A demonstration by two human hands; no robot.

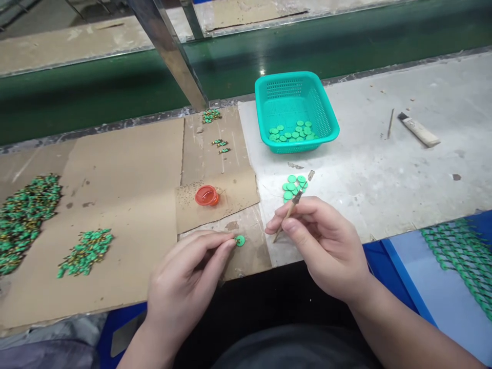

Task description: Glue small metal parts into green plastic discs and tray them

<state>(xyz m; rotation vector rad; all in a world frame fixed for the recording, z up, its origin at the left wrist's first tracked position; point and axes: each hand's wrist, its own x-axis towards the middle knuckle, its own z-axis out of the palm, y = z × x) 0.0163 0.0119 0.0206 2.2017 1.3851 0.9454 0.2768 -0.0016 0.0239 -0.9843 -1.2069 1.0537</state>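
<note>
Fingers (226,242) of my left hand (188,277) are pressed together, pinching a flat green disc (240,240) at its edge, just above a torn cardboard patch (246,246) near the front lip of the bench. My right hand (323,241) sits close beside it, its fingers (295,221) curled around a slim wooden stick (291,207), which slants with its dark tip pointing toward a loose cluster of matching green discs (292,187). That cluster lies on the pale, scuffed bench top (369,179), with a wide bare stretch to its right. The gap between my hands is narrow. Farther back, a teal plastic mesh basket (295,110) with rounded corners holds more discs against its near wall. To the left, a small red cup (206,195) with a glossy liquid inside stands on speckled cardboard. Overlapping cardboard sheets (123,169) carry heaps of green parts (26,220) flecked with gold and dark bits. The bench's far edge meets a green conveyor belt (96,97), and a steel post (165,46) rises near it. At lower right, rows of green strips (457,261) lie on a blue tray (400,266).
</note>
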